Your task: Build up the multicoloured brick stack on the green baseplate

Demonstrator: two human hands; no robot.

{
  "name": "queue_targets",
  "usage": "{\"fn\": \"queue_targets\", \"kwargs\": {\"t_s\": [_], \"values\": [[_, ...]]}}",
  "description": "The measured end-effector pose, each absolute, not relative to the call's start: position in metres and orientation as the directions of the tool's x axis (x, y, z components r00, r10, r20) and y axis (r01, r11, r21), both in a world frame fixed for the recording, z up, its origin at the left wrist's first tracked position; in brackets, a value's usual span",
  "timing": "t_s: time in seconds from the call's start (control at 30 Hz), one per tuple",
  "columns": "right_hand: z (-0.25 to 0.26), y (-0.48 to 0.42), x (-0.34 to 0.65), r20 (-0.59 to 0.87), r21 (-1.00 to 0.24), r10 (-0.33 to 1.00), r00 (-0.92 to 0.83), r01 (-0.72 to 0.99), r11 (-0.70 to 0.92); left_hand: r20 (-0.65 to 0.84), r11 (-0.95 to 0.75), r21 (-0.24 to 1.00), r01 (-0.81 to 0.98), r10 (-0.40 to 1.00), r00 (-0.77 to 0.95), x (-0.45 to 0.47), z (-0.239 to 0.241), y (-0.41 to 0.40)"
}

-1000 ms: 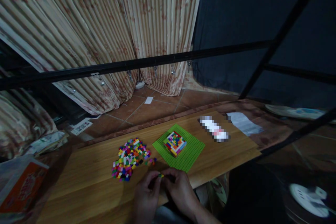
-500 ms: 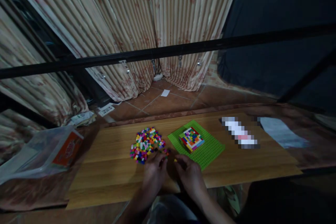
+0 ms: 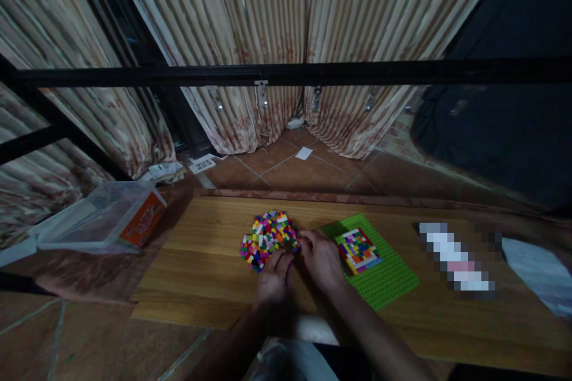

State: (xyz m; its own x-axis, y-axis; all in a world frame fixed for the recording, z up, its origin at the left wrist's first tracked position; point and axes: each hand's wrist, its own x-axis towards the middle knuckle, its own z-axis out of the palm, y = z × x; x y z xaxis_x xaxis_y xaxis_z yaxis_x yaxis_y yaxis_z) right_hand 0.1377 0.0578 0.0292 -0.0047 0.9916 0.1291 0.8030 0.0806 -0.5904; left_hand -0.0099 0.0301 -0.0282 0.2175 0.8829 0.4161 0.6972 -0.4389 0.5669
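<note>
A heap of small multicoloured building bricks (image 3: pixel 268 238) lies on the wooden table. My left hand (image 3: pixel 273 278) is at the heap's near edge, its fingers curled together; whatever they hold is too small to tell. My right hand (image 3: pixel 322 261) reaches to the heap's right edge with thumb and fingers pinched, and their tips hide anything between them. Just right of that hand lies a green studded baseplate (image 3: pixel 393 277). On it stands a low square block of bricks (image 3: pixel 360 250), with a patchwork of colours on top and white along part of its rim.
A clear plastic bin (image 3: pixel 102 214) with an orange label lies left of the wooden table (image 3: pixel 201 286). A blurred-out white item (image 3: pixel 456 256) lies on the table's right side, with a pale sheet (image 3: pixel 536 268) beyond it. A black rail (image 3: pixel 357 73) crosses before the curtains.
My right hand has moved left to the heap's edge; the yellow brick at its fingertips no longer shows. My left hand stays by the heap. The camera view has turned left and levelled.
</note>
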Motion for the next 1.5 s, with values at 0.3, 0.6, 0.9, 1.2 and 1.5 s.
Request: {"fn": "queue_targets", "kwargs": {"t_s": [0.3,0.6,0.9,1.2,1.5], "values": [[0.032,0.145,0.106,0.05,-0.47,0.984,-0.168,0.866,0.172,0.316,-0.355,0.726,0.589,0.933,0.173,-0.011,-0.029,0.023],[0.026,0.152,0.111,0.025,-0.548,0.992,-0.123,0.829,0.116,0.374,-0.398,0.734,0.55,0.913,0.161,-0.006,-0.022,0.022],[0.038,0.082,0.13,-0.007,-0.963,0.998,0.068,0.268,-0.025,0.319,-0.303,0.843,0.445,0.947,0.041,-0.019,-0.012,0.026],[0.03,-0.007,0.12,-0.241,-0.942,0.961,0.134,-0.27,-0.198,-0.094,0.097,0.995,-0.016,0.987,0.131,-0.001,0.009,0.003],[0.028,-0.026,0.119,-0.094,-0.995,0.97,0.224,0.009,-0.098,-0.192,0.164,0.972,0.171,0.968,0.161,0.008,0.014,-0.011]]}}
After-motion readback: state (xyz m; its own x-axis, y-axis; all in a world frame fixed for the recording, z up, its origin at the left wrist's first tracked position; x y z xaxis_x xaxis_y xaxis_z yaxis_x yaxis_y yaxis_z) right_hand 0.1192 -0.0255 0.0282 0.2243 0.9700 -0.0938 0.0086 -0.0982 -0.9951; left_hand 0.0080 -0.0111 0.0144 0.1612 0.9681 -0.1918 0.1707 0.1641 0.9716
